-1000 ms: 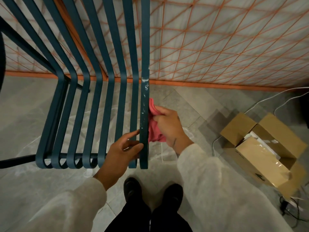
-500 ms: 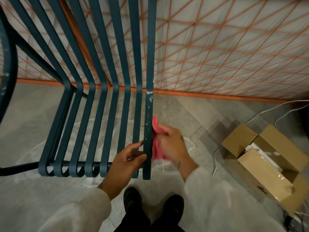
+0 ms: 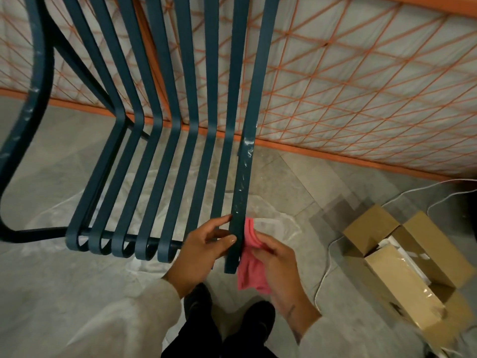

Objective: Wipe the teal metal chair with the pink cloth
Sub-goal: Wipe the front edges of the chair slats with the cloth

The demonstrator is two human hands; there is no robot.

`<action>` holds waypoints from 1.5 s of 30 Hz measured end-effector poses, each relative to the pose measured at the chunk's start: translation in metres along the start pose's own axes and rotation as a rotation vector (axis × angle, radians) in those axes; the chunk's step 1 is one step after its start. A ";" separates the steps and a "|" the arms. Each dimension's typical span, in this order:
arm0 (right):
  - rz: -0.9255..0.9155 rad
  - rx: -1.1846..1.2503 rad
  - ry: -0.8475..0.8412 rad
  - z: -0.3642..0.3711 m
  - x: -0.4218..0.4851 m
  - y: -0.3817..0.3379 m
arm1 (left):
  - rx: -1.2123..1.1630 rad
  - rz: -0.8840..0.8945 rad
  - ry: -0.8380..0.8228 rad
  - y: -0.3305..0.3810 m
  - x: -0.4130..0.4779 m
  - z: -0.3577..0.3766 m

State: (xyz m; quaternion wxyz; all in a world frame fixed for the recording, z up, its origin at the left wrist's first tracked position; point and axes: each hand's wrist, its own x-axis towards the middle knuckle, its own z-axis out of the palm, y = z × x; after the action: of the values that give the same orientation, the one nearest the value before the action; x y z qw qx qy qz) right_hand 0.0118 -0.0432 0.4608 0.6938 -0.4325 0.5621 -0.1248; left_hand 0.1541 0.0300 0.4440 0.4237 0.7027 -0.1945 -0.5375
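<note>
Right hand [image 3: 277, 264] grips pink cloth [image 3: 251, 270] against teal chair [image 3: 240, 202] slat; left hand [image 3: 204, 250] steadies slat.

Chair [image 3: 212, 60]: teal, with whitish scuff marks on its rightmost slat [image 3: 241, 192].
Cloth [image 3: 251, 275]: plain pink.
Wall [image 3: 361, 86]: white, with an orange pattern of crossing diagonal lines.
Floor [image 3: 278, 182]: grey, with a faint marble pattern.
Box [image 3: 402, 280]: brown cardboard.
My sleeves [image 3: 129, 326]: cream.
My shoes [image 3: 258, 319]: black.
Cable [image 3: 333, 244]: white.
</note>
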 end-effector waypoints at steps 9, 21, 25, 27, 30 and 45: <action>-0.062 0.029 -0.017 0.008 0.061 -0.060 | 0.008 0.024 -0.002 0.000 0.001 0.000; 0.048 -0.006 0.004 0.001 0.000 0.024 | -0.052 0.003 0.010 -0.003 -0.001 0.000; 0.007 -0.066 0.011 0.001 0.004 0.018 | -0.073 0.008 0.033 -0.004 -0.001 0.000; -0.041 -0.035 -0.017 0.004 0.018 -0.007 | -0.069 0.018 0.034 -0.004 -0.002 0.001; -0.107 -0.140 -0.026 0.007 0.046 -0.037 | -0.047 0.031 0.036 -0.005 -0.002 0.002; -0.043 -0.154 -0.004 0.000 -0.001 0.025 | -0.007 0.035 0.111 -0.015 -0.004 0.008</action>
State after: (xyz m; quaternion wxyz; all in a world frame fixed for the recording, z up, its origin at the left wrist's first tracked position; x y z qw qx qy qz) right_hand 0.0032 -0.0274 0.4430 0.6569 -0.4968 0.5591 -0.0954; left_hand 0.1425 0.0386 0.4337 0.4458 0.7264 -0.1812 -0.4907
